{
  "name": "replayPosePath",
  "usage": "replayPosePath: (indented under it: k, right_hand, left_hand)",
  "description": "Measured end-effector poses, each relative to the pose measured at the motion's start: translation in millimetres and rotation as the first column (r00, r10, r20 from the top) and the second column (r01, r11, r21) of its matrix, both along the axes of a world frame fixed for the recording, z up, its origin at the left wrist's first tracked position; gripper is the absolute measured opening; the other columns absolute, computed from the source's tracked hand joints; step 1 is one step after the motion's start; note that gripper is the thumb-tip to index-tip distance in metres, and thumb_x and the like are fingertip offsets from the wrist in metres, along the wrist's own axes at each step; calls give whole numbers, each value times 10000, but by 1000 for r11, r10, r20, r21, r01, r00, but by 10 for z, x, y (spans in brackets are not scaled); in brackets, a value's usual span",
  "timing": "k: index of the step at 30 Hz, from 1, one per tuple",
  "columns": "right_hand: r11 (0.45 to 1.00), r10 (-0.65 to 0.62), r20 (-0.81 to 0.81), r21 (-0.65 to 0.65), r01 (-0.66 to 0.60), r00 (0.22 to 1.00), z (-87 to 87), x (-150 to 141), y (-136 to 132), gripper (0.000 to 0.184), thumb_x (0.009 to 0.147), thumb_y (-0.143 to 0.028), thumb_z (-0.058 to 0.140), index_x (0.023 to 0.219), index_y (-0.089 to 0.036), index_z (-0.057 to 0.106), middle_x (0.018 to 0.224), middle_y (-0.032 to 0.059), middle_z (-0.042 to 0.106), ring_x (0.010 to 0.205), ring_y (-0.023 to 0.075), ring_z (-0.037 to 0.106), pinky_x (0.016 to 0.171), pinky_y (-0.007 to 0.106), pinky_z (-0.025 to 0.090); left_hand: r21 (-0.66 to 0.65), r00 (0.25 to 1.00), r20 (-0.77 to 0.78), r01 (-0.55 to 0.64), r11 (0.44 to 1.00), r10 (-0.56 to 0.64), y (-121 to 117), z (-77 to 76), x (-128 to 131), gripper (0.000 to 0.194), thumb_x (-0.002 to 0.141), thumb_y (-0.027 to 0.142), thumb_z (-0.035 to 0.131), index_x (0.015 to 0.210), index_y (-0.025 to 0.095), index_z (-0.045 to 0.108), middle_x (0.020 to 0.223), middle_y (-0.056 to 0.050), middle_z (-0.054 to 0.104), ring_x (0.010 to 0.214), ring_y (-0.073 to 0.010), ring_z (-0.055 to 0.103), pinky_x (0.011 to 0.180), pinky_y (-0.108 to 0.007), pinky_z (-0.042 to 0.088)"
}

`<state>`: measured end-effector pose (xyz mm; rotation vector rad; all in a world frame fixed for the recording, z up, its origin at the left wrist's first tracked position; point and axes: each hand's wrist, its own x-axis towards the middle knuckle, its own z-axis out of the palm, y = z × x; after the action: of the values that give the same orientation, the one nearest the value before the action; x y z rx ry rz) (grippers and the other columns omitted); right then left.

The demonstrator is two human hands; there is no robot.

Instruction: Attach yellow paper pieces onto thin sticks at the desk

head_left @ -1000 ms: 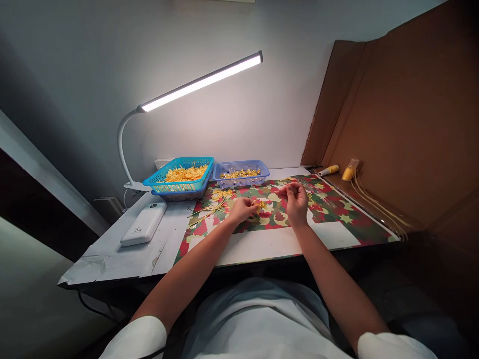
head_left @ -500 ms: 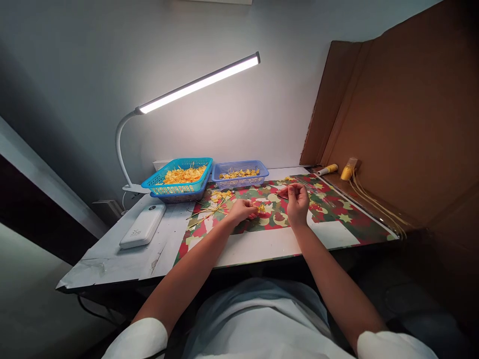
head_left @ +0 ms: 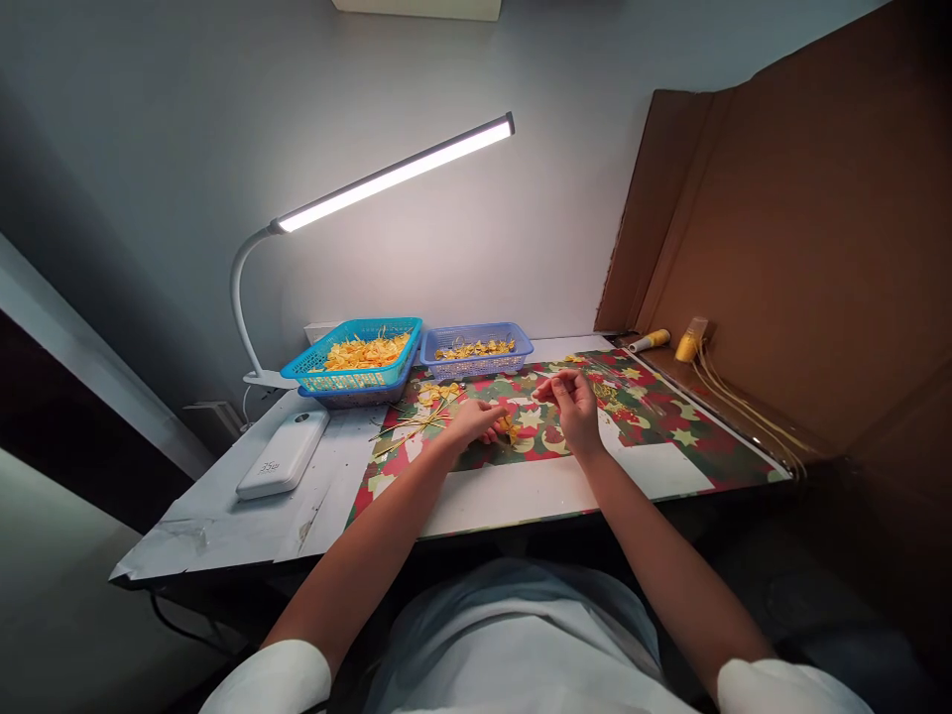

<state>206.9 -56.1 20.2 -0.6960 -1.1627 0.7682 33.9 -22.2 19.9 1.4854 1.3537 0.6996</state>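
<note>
My left hand is closed in a pinch on a small yellow artificial flower, held just above the patterned sheet. To its right, my right hand is raised with thumb and fingertips pressed together; what they hold, if anything, is too small to make out. Left of my left hand lie several thin yellow-green stems with yellow petals at their upper ends. Under both hands spreads a red, green and cream patterned sheet.
A turquoise basket of yellow petals sits on a blue one, beside a lavender basket with small yellow pieces. A white power bank lies left. A lit lamp arches above. Glue-like bottles and cords stand right by cardboard.
My right hand has moved left and slightly down, closer to my left hand. The yellow flower in my left hand has shifted a little left and tipped downward.
</note>
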Motion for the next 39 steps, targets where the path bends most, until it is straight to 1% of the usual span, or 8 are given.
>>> replayPosePath:
  k: [4, 7, 11, 15, 19, 25, 31, 39]
  right_hand:
    - [988, 155, 48, -31, -153, 987, 117, -80, 46, 206, 814, -412, 594, 844, -226, 509, 714, -11, 622, 646, 141, 609, 671, 330, 522]
    - [964, 265, 93, -37, -263, 960, 246, -182, 144, 221, 798, -424, 607, 832, -226, 513, 708, -17, 617, 588, 118, 558, 595, 286, 481]
    - [955, 295, 80, -66, -290, 952, 295, -295, 322, 254, 773, -445, 620, 822, -225, 501, 700, -24, 615, 478, 76, 402, 463, 233, 338]
    - [951, 280, 49, -153, -270, 959, 159, -297, 421, 293, 725, -464, 648, 794, -224, 496, 632, -41, 577, 467, 74, 347, 456, 229, 291]
    - [935, 330, 167, -191, -298, 929, 47, -259, 420, 299, 699, -467, 669, 768, -214, 525, 597, -34, 580, 487, 89, 394, 491, 241, 328]
    - [951, 299, 274, -165, -261, 914, 51, -256, 391, 258, 712, -431, 667, 763, -207, 549, 614, -16, 620, 585, 130, 532, 598, 268, 409]
    - [986, 164, 341, -73, -148, 926, 31, -237, 431, 216, 723, -415, 632, 725, -200, 616, 746, 8, 632, 651, 134, 521, 635, 283, 430]
    - [972, 210, 312, -167, -164, 927, -45, -220, 528, 287, 697, -459, 647, 797, -191, 663, 837, 37, 645, 700, 148, 556, 642, 294, 458]
  left_hand:
    - [374, 994, -92, -22, 927, 61, -34, 112, -54, 270, 688, 388, 672, 624, 137, 592, 585, -17, 601, 499, -104, 502, 473, -219, 364]
    - [573, 990, 4, 112, 812, -140, -44, 163, -53, 252, 712, 379, 668, 797, 142, 668, 787, -30, 649, 622, -98, 515, 546, -206, 378]
    - [373, 907, 257, 225, 900, -334, 10, 135, -8, 332, 765, 455, 625, 724, 127, 661, 641, -13, 579, 509, -61, 401, 471, -196, 301]
    - [51, 654, 755, 5, 999, -41, 107, 95, 3, 359, 774, 418, 641, 581, 143, 513, 525, 38, 444, 422, -30, 282, 405, -172, 236]
    - [-133, 475, 865, -91, 987, 160, 144, 84, -10, 157, 753, 265, 679, 720, 136, 596, 661, 9, 585, 417, -11, 304, 391, -147, 254]
    - [-86, 631, 751, -198, 976, 194, 140, 7, -28, 239, 644, 244, 749, 853, 137, 701, 809, -39, 681, 476, -17, 363, 435, -158, 289]
    - [265, 929, 366, -48, 963, -55, 90, -73, -3, 386, 623, 372, 736, 929, 136, 741, 631, 1, 617, 508, -53, 379, 493, -202, 291]
    - [324, 933, 348, -31, 945, -88, 105, -124, -1, 394, 701, 512, 640, 732, 121, 673, 564, 15, 523, 488, -55, 377, 474, -198, 281]
